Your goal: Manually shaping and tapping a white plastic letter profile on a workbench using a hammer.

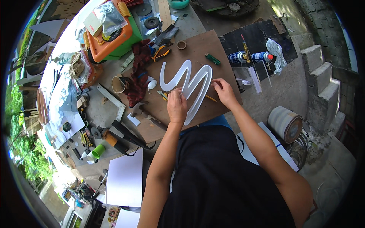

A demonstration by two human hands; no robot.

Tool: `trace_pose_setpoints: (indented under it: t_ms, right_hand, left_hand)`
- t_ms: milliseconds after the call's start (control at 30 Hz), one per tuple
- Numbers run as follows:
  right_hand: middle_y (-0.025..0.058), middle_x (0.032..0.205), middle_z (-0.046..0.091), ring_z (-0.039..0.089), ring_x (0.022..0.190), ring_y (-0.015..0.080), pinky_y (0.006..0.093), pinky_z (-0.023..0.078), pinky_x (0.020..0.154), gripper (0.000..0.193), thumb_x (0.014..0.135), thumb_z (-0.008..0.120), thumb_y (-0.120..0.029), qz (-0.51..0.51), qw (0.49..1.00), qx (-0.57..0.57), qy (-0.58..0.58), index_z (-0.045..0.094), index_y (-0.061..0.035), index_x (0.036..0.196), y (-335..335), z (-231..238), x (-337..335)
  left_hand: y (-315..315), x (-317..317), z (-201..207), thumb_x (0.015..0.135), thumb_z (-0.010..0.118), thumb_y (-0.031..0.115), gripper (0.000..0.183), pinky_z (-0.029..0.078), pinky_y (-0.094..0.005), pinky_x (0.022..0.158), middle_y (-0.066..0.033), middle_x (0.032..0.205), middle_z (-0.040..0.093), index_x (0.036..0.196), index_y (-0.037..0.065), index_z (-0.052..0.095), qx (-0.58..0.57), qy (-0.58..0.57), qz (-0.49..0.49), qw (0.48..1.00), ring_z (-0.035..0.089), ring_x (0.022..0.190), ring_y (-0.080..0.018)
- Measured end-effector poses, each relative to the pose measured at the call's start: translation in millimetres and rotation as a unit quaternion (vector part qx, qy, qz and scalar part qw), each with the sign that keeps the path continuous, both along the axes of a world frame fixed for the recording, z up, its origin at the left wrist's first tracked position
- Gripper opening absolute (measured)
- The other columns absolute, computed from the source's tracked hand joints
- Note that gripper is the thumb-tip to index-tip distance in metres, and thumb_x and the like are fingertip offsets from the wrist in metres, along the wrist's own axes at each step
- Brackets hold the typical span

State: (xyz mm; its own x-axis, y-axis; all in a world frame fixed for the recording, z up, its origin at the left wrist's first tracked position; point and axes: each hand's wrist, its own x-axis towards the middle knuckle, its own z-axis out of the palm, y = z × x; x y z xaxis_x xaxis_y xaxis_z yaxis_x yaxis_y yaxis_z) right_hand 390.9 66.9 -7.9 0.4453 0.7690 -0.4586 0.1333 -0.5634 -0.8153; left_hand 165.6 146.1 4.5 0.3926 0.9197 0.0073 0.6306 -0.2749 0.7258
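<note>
A white, curvy strip piece (195,84), shaped like a flowing letter with a raised edge, lies over the brown work board (205,41). My left hand (177,106) is closed on its middle stroke. Beside its right-hand bend is my right hand (225,93), thumb and fingertips pinched together; whatever they hold is too small to make out. A yellow pencil (210,98) shows between the piece and my right hand. Next to my left hand lies a yellow-handled cutter (164,95), partly covered. A hammer (142,112) rests at the board's left edge.
Beyond the piece are a green lighter (212,59), a small brown cup (181,45) and orange-handled pliers (162,52). Plaid cloth (139,72) and an orange-green toolbox (127,34) crowd the left. Two canisters (262,57) stand right; a grinder (108,138) lies lower left.
</note>
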Motion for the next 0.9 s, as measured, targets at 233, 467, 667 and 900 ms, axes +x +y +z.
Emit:
trace_pose_setpoints:
  t_ms: [233,467,667,900]
  right_hand:
    - [0.0135,0.101,0.074,0.069,0.095,0.0211,0.0334,0.052,0.085,0.031,0.106,0.053,-0.023,-0.020,0.999,0.028,-0.006,0.067,0.0022,0.119,-14.3,-9.8,7.1]
    - [0.0099,0.094,0.072,0.067,0.086,0.0165,0.0326,0.052,0.080,0.030,0.107,0.055,-0.024,-0.027,0.999,0.017,0.018,0.067,0.0015,0.117,-18.7,-23.7,13.8]
    - [0.0073,0.097,0.072,0.067,0.088,0.0162,0.0322,0.053,0.083,0.032,0.108,0.053,-0.027,-0.030,0.999,0.024,0.032,0.066,0.0012,0.118,-12.8,-18.6,15.1]
    - [0.0090,0.101,0.072,0.067,0.090,0.0156,0.0313,0.053,0.084,0.036,0.107,0.057,-0.030,-0.032,0.997,0.018,0.062,0.064,0.0022,0.121,-5.2,-18.9,17.0]
  left_hand:
    - [-16.1,7.8,-5.8,0.088,0.064,0.005,0.020,0.046,-0.0434,0.087,-0.0062,0.112,0.069,0.107,0.006,0.060,0.010,0.050,-0.026,0.998,0.062,0.097,-0.0294]
    - [-11.6,11.6,-11.5,0.087,0.066,0.008,0.020,0.043,-0.0431,0.091,-0.0048,0.108,0.068,0.107,0.007,0.062,0.029,0.059,-0.040,0.997,0.062,0.099,-0.0272]
    - [-6.4,20.0,-11.6,0.086,0.066,0.008,0.020,0.042,-0.0428,0.091,-0.0053,0.106,0.067,0.106,0.007,0.063,0.016,0.064,-0.020,0.998,0.060,0.099,-0.0281]
    - [-8.9,23.5,-19.5,0.086,0.067,0.010,0.019,0.042,-0.0434,0.091,-0.0052,0.104,0.068,0.105,0.008,0.064,0.011,0.060,0.002,0.998,0.060,0.098,-0.0284]
